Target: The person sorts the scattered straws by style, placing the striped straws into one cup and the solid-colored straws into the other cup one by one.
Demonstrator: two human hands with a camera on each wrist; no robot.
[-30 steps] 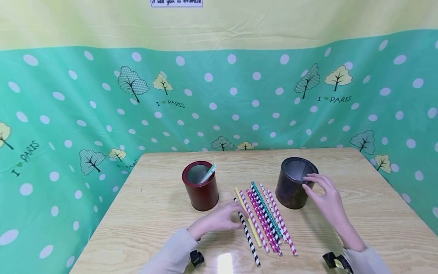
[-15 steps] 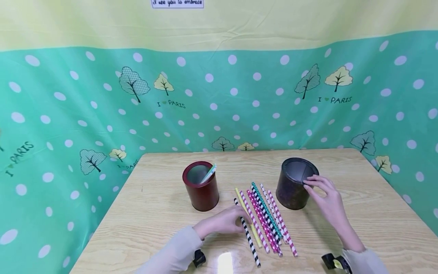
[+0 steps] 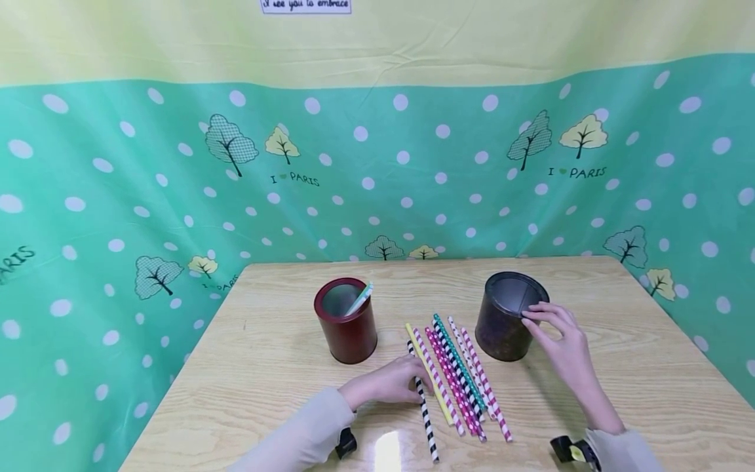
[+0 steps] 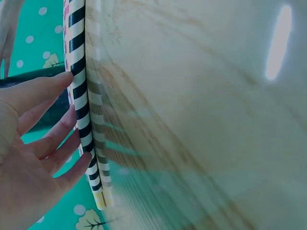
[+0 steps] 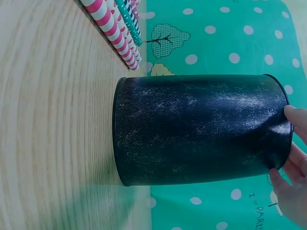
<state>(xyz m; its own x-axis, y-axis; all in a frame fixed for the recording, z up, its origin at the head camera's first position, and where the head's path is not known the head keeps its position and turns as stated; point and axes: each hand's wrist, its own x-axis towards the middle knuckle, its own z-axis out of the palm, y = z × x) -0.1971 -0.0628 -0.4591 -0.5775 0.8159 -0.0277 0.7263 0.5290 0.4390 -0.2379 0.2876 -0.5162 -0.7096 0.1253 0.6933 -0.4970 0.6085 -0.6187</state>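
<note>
Near the front of the table, my left hand (image 3: 396,381) grips a black-and-white striped paper straw (image 3: 428,429) by its middle, thumb on one side and fingers curled at the other. In the left wrist view, that straw (image 4: 79,62) lies along the fingertips, with a yellow straw end just past it. Beside it lies a row of several straws (image 3: 466,380) in pink, teal, yellow and striped patterns. My right hand (image 3: 566,341) holds the rim of a black can (image 3: 501,331), thumb and fingertips at its edge. The can (image 5: 201,129) stands upright.
A dark red can (image 3: 348,337) stands upright left of the row, with a few light green and white straws (image 3: 360,299) leaning in it. A dotted green curtain (image 3: 330,196) hangs behind the wooden table (image 3: 259,367).
My left hand has come down to the right onto the black-and-white straw. That straw's near end has swung a little left. My right hand stays at the black can's rim.
</note>
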